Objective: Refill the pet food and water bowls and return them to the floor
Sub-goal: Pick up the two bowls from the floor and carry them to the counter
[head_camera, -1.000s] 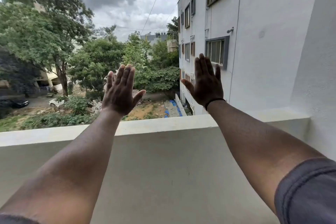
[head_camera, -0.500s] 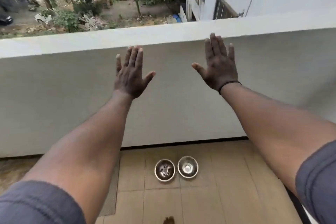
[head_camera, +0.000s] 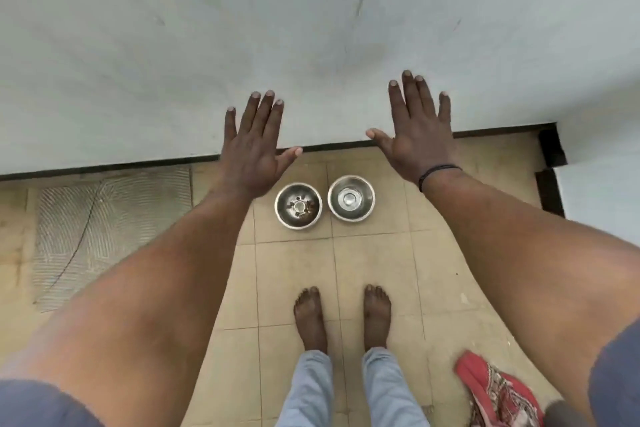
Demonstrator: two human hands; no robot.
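Observation:
Two small steel bowls stand side by side on the beige tiled floor near the foot of the wall. The left bowl (head_camera: 298, 205) holds a few dark bits of food at its bottom. The right bowl (head_camera: 351, 198) looks bare and shiny inside. My left hand (head_camera: 254, 146) is stretched out flat, fingers apart, holding nothing, up and left of the left bowl in the view. My right hand (head_camera: 417, 133) is also flat and spread, with a black band at the wrist, up and right of the right bowl. Neither hand touches a bowl.
A white parapet wall (head_camera: 311, 28) fills the top of the view, with a dark skirting strip at its base. My bare feet (head_camera: 343, 315) stand on the tiles behind the bowls. A red patterned cloth (head_camera: 495, 388) lies at lower right. A ridged grey patch (head_camera: 104, 229) covers the floor at left.
The view has tilted down from the trees and building to the floor. The bowls and my feet have come into sight. Both hands stay outstretched and spread.

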